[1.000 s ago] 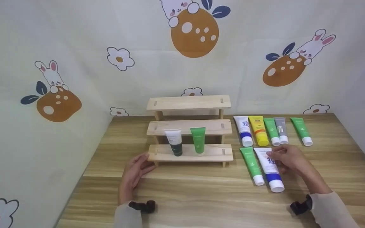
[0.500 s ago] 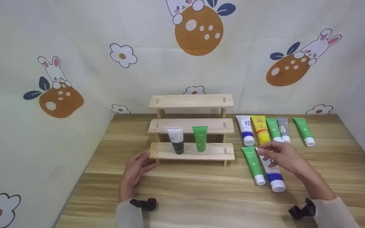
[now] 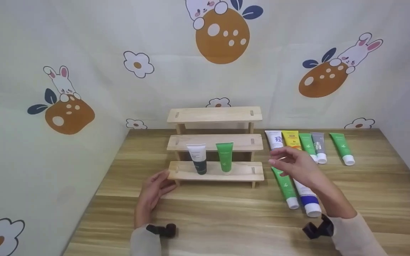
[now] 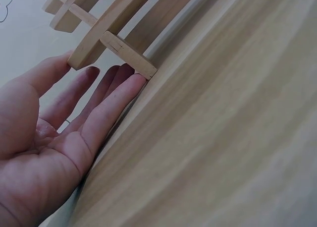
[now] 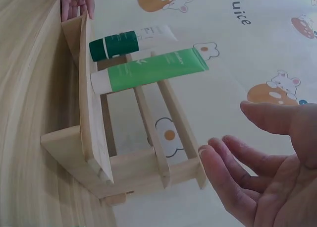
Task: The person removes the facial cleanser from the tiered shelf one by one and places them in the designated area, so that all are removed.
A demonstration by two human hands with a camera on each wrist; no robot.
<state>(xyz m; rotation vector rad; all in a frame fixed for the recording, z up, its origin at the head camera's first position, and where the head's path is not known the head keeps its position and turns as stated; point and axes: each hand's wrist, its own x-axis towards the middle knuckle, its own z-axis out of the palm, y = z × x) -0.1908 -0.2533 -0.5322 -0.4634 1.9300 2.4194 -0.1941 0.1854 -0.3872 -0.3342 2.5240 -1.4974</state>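
Observation:
A three-step wooden display rack [image 3: 215, 114] stands at the middle of the table. On its lowest step, a white and dark green squeeze tube [image 3: 196, 153] and a green squeeze tube [image 3: 225, 156] stand upright on their caps. My left hand [image 3: 151, 192] touches the lowest step's left end; the left wrist view shows its thumb at the board's end and straight fingers beside the leg. My right hand [image 3: 295, 166] holds nothing, its fingers loosely bent above another green tube [image 3: 286, 188] and a white tube with a blue band [image 3: 310, 201], partly hiding both.
Behind the right hand lie a white tube [image 3: 273, 138], a yellow tube [image 3: 291, 137], a green tube [image 3: 308, 144] and a grey tube [image 3: 319, 147]. A further green tube [image 3: 342, 147] lies apart at right. A patterned curtain [image 3: 162, 81] hangs behind the table [image 3: 205, 220].
My right hand has let go of the white, blue-banded tube and moved left and up from it, leaving it on the table. The left hand stays at the rack.

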